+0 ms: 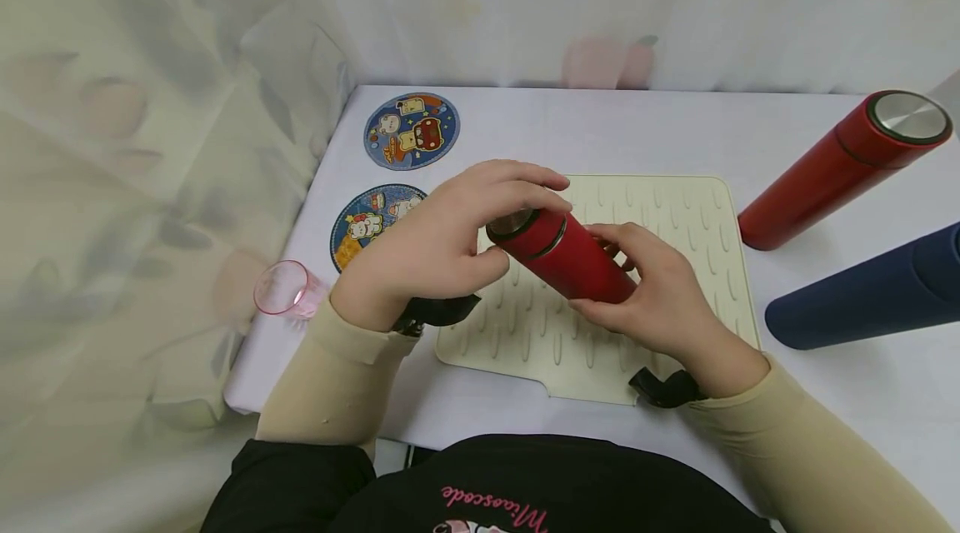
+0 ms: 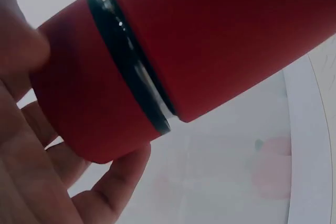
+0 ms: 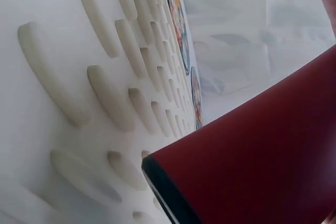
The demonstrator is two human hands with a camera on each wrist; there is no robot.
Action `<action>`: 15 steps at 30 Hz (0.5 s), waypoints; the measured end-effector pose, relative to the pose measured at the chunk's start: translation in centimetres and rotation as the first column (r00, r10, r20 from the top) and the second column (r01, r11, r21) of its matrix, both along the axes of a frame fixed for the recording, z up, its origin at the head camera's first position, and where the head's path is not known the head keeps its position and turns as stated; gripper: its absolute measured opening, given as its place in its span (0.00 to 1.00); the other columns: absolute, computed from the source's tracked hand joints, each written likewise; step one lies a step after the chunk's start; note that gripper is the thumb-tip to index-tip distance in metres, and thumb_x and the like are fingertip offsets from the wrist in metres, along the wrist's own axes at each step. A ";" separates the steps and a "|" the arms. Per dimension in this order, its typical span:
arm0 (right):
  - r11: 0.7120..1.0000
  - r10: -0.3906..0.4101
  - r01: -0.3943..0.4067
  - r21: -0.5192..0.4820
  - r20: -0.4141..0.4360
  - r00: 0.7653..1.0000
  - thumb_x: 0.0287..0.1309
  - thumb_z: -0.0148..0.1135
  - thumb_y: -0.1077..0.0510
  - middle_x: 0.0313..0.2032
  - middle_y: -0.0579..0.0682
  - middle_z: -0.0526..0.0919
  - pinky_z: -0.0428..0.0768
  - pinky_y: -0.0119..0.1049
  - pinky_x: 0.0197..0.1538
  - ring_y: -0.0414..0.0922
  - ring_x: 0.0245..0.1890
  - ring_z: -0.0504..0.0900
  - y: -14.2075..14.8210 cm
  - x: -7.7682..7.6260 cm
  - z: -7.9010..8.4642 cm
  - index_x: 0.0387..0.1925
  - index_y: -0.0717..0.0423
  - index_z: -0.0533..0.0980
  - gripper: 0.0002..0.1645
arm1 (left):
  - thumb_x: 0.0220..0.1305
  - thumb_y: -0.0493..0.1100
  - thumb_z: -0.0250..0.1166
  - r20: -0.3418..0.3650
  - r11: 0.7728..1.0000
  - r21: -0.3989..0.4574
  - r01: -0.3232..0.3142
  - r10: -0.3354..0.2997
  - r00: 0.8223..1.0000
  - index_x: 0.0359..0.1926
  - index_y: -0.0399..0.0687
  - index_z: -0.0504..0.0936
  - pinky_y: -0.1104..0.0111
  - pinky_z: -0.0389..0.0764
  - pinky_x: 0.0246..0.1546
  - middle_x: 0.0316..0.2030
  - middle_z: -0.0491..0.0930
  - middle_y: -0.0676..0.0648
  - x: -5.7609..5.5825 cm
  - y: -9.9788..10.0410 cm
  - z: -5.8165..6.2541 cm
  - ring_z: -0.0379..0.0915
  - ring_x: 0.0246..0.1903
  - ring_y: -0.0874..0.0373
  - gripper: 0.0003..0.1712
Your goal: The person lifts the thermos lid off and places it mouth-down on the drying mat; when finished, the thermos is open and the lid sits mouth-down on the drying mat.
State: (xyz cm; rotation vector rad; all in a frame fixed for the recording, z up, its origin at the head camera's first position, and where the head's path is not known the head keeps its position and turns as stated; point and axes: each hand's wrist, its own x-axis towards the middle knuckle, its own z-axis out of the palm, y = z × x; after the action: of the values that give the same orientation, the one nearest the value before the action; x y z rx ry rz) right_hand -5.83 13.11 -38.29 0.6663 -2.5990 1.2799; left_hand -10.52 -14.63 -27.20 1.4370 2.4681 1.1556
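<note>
A red thermos is held tilted above the pale ridged mat. My right hand grips its body near the bottom end. My left hand has its thumb and fingers around the thermos cap. In the left wrist view a silvery gap with a dark ring shows between cap and body, the cap sitting a little off the body. The right wrist view shows the thermos's dark-edged base close over the mat's ridges, with most of the right hand out of that view.
A second red thermos and a dark blue one stand to the right of the mat. On the left are two round cartoon coasters and a pink-rimmed clear glass near the table's edge. Patterned curtains border the table.
</note>
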 end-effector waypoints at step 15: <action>1.000 0.006 -0.006 -0.004 -0.011 1.000 0.44 0.90 0.60 0.56 0.53 0.88 0.87 0.48 0.46 0.48 0.52 0.85 -0.3 0.3 0.1 0.69 0.57 0.79 0.48 | 0.72 0.62 0.71 -0.134 0.941 -0.169 -0.292 0.272 0.953 0.78 0.49 0.77 0.57 0.82 0.62 0.69 0.82 0.49 0.2 0.4 0.0 0.78 0.63 0.55 0.41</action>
State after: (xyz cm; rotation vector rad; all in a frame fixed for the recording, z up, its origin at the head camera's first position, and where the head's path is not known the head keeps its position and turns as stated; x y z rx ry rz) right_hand -5.56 12.81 -38.17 0.6794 -2.5875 1.2795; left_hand -10.32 -14.20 -27.17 1.1534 2.8433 0.8698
